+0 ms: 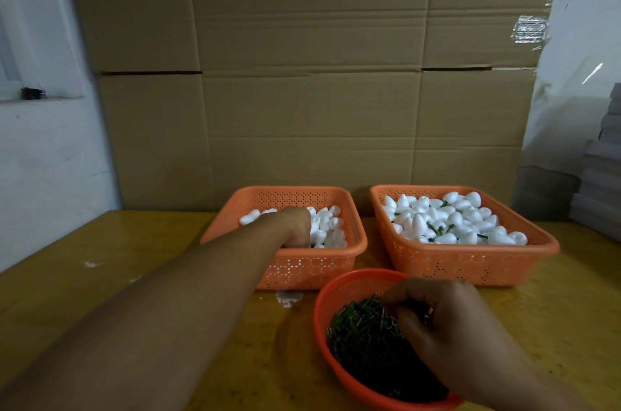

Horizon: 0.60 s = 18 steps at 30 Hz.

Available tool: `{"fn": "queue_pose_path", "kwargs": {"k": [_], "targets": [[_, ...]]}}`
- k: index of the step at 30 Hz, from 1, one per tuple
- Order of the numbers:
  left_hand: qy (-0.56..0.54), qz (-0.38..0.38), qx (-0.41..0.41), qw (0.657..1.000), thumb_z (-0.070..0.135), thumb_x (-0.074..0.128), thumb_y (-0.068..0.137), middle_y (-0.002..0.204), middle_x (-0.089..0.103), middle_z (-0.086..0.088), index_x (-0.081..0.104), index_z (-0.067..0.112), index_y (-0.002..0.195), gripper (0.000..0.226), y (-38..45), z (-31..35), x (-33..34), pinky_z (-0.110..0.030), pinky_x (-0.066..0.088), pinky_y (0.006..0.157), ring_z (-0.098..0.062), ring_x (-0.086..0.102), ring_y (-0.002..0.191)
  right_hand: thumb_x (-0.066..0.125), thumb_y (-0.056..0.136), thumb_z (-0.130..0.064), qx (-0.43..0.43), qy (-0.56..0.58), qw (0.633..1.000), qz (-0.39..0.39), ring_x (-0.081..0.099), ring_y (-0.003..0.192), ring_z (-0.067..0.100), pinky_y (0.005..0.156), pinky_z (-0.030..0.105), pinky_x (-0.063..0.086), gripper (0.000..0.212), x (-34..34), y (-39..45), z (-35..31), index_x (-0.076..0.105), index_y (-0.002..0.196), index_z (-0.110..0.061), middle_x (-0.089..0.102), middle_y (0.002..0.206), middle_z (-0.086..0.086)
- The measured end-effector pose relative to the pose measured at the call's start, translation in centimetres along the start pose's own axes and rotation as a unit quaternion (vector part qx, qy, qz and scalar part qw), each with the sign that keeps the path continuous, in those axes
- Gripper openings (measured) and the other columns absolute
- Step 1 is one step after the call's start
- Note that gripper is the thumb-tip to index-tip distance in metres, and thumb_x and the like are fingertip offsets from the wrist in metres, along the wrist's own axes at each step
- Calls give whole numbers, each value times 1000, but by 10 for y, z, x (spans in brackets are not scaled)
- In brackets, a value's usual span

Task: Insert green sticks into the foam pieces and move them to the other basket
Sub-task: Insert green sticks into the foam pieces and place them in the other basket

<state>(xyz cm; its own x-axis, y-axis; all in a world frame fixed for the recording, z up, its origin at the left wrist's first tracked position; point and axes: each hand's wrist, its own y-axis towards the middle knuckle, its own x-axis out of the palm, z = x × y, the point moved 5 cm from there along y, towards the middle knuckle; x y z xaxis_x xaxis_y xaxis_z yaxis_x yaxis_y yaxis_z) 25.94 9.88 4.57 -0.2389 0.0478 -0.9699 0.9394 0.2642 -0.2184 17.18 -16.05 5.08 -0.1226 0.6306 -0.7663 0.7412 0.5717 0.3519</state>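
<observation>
Two supplies under my hands: my left hand (pixel 297 225) digs fingers-down into foam pieces (pixel 327 225) in the ten-o'clock basket (pixel 302 262), grasp hidden. My right hand (pixel 447 320) curls, pinching at green sticks (pixel 363 336) at six o'clock. I judge foam light, crushable; sticks stiff, thin.

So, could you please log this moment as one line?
left hand: in left basket, foam pieces | right hand: in green sticks bowl
</observation>
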Motion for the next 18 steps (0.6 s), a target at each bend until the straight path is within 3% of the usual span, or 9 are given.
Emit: {"fn": "queue_pose_path", "kwargs": {"k": [7,10,12,15,18], "targets": [[2,-8,-12,1000,37,63,92,138,48,-6,58,18,132,45,6,-7,4,-53,50,98,-33,55,120,67,81,-13,-1,-19,1000,-8,67,74,-5,69,20,53,28,2,0,-2,77,94,-37,74,81,-21],[-8,-1,-7,1000,36,64,92,127,53,0,59,21,130,42,6,-7,4,-49,49,99,-29,56,119,67,81,-15,-2,-27,1000,-15,68,77,-4,71,21,54,28,3,0,-1,77,95,-38,74,83,-21],[-41,9,-13,999,31,68,88,118,57,0,61,23,115,28,11,-10,4,-47,51,97,-28,60,113,66,82,-16,-2,-31,999,-20,68,77,-3,71,21,54,28,4,0,0,76,96,-39,74,84,-20],[-122,32,-24,992,13,70,82,97,68,-5,56,21,83,16,13,-14,1,-39,58,79,-23,68,90,67,83,-17,0,-30,999,-24,68,74,-2,69,23,54,27,4,0,1,76,97,-38,75,83,-18],[-150,88,-7,985,11,72,78,89,68,-5,61,18,84,15,12,-14,-7,-28,49,62,-17,62,75,67,82,-17,-2,-34,999,-22,67,75,-3,69,22,53,27,4,0,0,76,96,-39,74,83,-21]]}}
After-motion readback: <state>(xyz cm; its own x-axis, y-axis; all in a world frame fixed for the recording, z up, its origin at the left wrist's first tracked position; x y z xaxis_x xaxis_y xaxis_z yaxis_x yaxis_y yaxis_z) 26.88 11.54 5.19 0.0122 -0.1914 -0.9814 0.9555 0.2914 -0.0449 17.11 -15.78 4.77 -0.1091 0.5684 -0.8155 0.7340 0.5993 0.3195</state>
